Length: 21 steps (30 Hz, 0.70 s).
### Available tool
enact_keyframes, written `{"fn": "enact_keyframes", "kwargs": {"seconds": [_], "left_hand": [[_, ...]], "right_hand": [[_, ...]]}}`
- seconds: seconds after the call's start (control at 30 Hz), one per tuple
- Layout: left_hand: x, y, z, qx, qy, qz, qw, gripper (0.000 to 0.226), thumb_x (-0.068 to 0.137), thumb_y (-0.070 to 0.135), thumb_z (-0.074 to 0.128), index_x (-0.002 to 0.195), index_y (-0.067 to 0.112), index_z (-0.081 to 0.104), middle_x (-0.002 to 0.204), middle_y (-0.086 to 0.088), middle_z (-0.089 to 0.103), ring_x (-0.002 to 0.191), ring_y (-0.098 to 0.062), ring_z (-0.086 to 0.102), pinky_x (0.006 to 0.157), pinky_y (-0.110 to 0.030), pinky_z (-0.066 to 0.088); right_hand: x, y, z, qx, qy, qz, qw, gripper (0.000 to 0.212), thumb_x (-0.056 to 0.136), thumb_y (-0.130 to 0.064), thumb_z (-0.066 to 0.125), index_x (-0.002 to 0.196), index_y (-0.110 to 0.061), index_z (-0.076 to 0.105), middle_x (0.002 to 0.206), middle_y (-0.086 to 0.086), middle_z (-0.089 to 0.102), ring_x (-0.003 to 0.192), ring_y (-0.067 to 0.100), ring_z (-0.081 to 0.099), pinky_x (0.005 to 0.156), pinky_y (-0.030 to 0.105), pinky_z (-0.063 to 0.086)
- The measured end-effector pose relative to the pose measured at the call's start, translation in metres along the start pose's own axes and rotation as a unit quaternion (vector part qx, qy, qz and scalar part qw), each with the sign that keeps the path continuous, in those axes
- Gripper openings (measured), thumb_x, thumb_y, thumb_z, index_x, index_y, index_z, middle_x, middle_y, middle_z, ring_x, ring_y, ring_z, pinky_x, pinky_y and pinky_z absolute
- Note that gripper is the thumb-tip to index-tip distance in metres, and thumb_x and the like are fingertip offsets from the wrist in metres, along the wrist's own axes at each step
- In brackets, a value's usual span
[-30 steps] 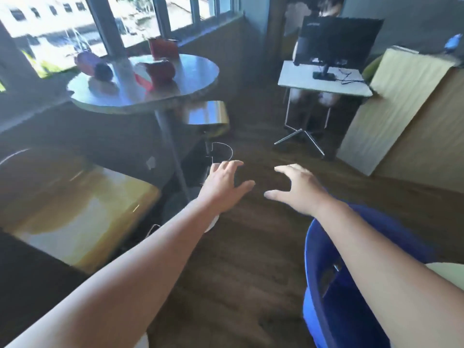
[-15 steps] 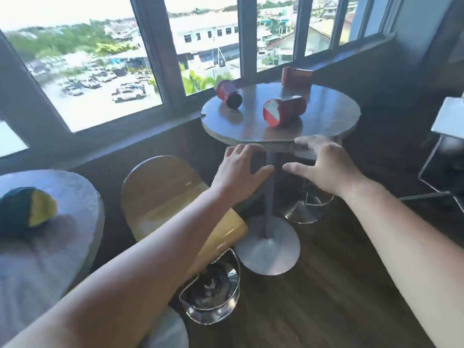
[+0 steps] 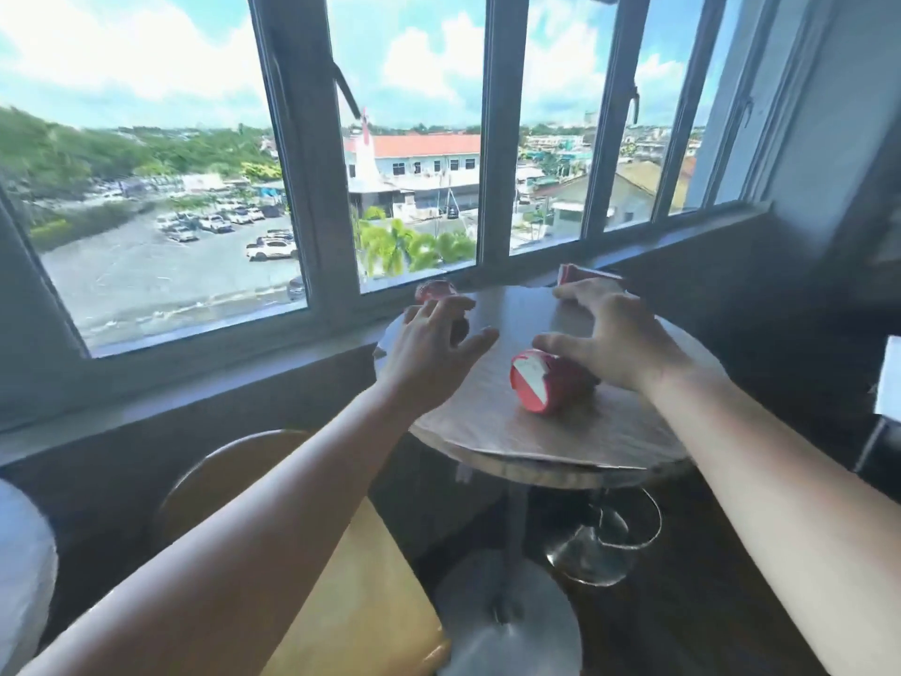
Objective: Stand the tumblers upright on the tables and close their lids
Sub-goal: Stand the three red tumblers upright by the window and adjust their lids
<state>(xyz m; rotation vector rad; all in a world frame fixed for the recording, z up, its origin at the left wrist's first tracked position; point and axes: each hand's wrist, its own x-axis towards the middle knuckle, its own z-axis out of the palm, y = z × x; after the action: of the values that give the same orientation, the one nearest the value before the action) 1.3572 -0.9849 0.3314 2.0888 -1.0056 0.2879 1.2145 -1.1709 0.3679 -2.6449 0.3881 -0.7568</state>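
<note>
- A café-like seating corner on an upper floor.
- A small round wood-topped pedestal table (image 3: 546, 431) stands by a wide row of grey-framed windows (image 3: 312, 153).
- A yellow moulded bar stool (image 3: 361, 592) on a chrome base sits beside it.
- Rooftops and a car park lie below outside.

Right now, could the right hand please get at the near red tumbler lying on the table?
Probably yes. The right hand hangs open just above the tumbler, which lies on its side on the table; nothing stands between them.
</note>
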Motion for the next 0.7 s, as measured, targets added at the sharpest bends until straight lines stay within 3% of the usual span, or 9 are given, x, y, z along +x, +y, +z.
{"fn": "enact_keyframes", "kwargs": {"seconds": [0.13,0.23,0.4,0.57,0.7], "left_hand": [[0.041,-0.002,0.022,-0.015,-0.015,0.004,1.000,0.053,0.090,0.060,0.057,0.130,0.026,0.060,0.133,0.004,0.061,0.122,-0.019,0.048,0.099,-0.041,0.044],[0.065,0.001,0.033,-0.020,-0.007,0.002,1.000,0.047,0.091,0.056,0.061,0.128,0.027,0.063,0.124,0.007,0.064,0.123,-0.019,0.048,0.094,-0.035,0.043],[0.099,0.002,0.048,0.006,0.021,-0.036,0.999,0.063,0.077,0.074,0.045,0.120,0.032,0.065,0.117,0.008,0.070,0.117,-0.021,0.058,0.099,-0.046,0.046],[0.119,0.019,0.071,0.041,0.064,-0.082,0.994,0.065,0.076,0.065,0.042,0.099,0.012,0.071,0.102,-0.004,0.074,0.093,-0.023,0.068,0.083,-0.044,0.052],[0.113,0.027,0.091,0.058,0.091,-0.172,0.979,0.059,0.077,0.069,0.044,0.105,0.024,0.071,0.104,0.007,0.072,0.094,-0.013,0.066,0.077,-0.034,0.048]], "right_hand": [[0.040,0.034,-0.011,-0.014,-0.014,0.016,1.000,0.073,0.077,-0.053,0.080,0.138,-0.020,0.058,0.138,0.006,0.057,0.126,0.022,0.053,0.092,0.023,0.034],[0.070,0.067,-0.018,-0.010,-0.020,0.021,1.000,0.075,0.075,-0.056,0.079,0.138,-0.021,0.058,0.135,0.005,0.059,0.122,0.022,0.055,0.090,0.025,0.037],[0.128,0.127,-0.015,-0.011,-0.048,-0.012,0.999,0.078,0.075,-0.058,0.078,0.140,-0.021,0.055,0.142,0.002,0.055,0.126,0.020,0.054,0.095,0.030,0.042],[0.197,0.200,0.005,0.002,-0.098,-0.064,0.993,0.080,0.074,-0.057,0.079,0.142,-0.022,0.054,0.145,0.004,0.053,0.130,0.024,0.053,0.108,0.040,0.043],[0.241,0.251,0.023,0.000,-0.152,-0.106,0.983,0.080,0.073,-0.057,0.081,0.140,-0.022,0.056,0.141,0.006,0.056,0.123,0.026,0.058,0.102,0.038,0.045]]}}
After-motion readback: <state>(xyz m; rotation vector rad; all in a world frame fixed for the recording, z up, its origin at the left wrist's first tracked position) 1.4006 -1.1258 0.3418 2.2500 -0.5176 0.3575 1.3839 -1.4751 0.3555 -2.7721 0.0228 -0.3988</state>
